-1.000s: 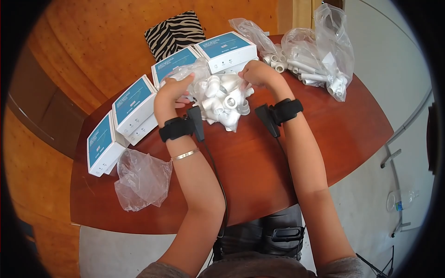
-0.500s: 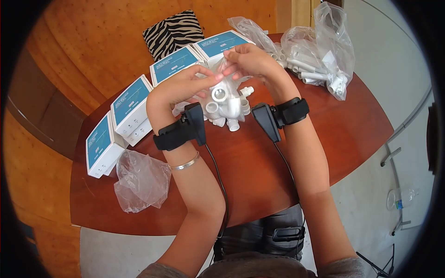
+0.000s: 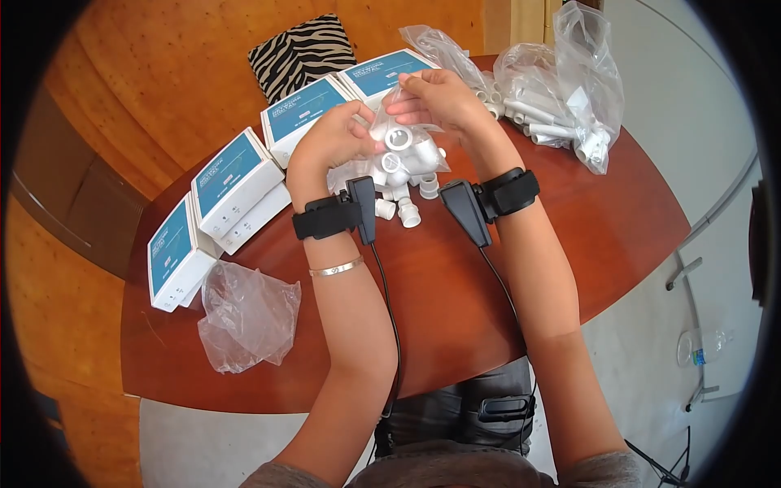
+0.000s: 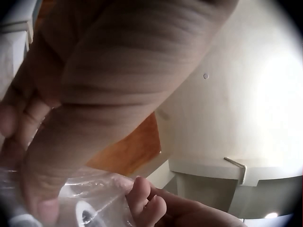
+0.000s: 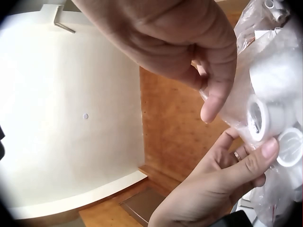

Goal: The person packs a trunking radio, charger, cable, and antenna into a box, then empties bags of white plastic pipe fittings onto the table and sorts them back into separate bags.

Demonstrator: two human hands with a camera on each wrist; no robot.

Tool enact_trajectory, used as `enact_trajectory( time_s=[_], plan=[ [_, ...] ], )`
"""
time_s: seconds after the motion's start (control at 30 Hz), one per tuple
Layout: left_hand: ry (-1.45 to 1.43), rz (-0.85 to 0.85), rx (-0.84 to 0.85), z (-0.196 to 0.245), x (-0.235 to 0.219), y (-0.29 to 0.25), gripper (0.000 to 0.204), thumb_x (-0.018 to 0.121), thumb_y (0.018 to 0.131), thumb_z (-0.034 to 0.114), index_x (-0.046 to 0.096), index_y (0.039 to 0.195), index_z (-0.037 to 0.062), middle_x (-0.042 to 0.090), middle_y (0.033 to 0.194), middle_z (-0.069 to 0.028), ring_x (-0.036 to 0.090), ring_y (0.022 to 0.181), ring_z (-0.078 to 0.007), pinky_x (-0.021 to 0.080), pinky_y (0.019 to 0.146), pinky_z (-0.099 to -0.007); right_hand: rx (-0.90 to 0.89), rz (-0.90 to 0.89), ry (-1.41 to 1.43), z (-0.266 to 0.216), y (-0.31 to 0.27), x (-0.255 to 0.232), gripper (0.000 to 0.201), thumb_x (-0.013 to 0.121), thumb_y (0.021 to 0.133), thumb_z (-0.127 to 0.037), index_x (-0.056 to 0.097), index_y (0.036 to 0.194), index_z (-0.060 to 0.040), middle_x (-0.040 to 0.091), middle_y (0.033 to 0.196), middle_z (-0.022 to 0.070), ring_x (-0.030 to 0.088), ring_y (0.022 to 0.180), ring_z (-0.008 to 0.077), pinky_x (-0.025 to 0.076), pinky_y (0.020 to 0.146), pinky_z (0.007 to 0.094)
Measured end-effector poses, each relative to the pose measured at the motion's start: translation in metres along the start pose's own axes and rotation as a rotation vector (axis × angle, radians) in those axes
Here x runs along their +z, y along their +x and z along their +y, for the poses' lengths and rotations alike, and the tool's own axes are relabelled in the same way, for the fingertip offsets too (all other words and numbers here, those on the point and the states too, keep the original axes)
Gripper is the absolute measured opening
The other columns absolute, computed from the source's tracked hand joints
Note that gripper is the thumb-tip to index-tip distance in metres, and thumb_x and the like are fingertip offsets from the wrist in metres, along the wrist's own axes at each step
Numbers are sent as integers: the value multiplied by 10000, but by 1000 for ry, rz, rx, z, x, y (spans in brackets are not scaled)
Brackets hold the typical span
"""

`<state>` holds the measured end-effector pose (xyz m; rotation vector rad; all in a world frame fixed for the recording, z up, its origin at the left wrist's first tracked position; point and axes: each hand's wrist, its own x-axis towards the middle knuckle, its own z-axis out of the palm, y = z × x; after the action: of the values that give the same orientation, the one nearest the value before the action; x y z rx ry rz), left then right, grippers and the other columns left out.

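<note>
A clear plastic bag (image 3: 440, 159) of white pipe fittings (image 3: 399, 138) hangs between both hands near the boxes. My left hand (image 3: 335, 137) holds the bag's left side; in the right wrist view its thumb (image 5: 270, 149) presses the plastic beside a round fitting opening, with fingers behind. With thumb and fingers, my right hand (image 3: 443, 102) pinches the upper part of the bag. Several fittings, including a ribbed one (image 3: 408, 213), lie at the tabletop just below the bag. The left wrist view shows the right fingers (image 4: 154, 208) against the plastic.
Blue-and-white boxes (image 3: 236, 180) line the table's left and far edge. A crumpled clear bag (image 3: 248, 317) lies at the left front. Bags of white pipes (image 3: 541, 122) stand at the far right. A zebra-patterned cushion (image 3: 303, 58) is beyond the table (image 3: 455, 325).
Both hands have come together at the bag's upper part and lifted it. The bag has tipped and shifted, and several fittings now show separately on the table under it.
</note>
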<state>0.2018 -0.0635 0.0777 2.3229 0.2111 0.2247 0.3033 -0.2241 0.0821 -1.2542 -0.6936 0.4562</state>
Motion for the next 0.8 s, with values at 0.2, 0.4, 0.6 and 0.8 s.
enact_trajectory(
  time_s=[0.2, 0.4, 0.6, 0.8],
  plan=[
    [-161, 107, 238, 8, -11, -8, 94, 674, 812, 72, 624, 876, 26, 583, 735, 16, 510, 655, -61, 416, 612, -216, 73, -60, -45, -1, -1, -12, 247, 537, 954, -196, 551, 982, 49, 656, 923, 165, 674, 835, 202, 569, 754, 291],
    [-144, 346, 313, 28, -16, -17, 49, 601, 869, 59, 606, 896, 19, 573, 737, 23, 523, 671, -58, 441, 636, -217, 120, -190, -231, 1, -1, -14, 214, 635, 896, -186, 580, 1025, -25, 650, 956, 63, 642, 870, 140, 532, 759, 270],
    [-200, 423, 242, 25, -22, -19, 78, 562, 908, 92, 596, 923, 24, 582, 825, 6, 548, 723, -77, 480, 691, -223, 115, -163, -520, 6, -3, -14, 341, 787, 735, -220, 626, 992, -66, 627, 910, 25, 609, 821, 119, 491, 687, 264],
    [-222, 468, 229, 25, -17, -14, 95, 575, 910, 106, 595, 938, 18, 581, 872, 1, 561, 770, -81, 501, 708, -232, 151, -174, -1047, 6, 2, -16, 412, 833, 634, -280, 671, 947, -67, 647, 768, 61, 613, 682, 164, 481, 595, 301]
  ],
)
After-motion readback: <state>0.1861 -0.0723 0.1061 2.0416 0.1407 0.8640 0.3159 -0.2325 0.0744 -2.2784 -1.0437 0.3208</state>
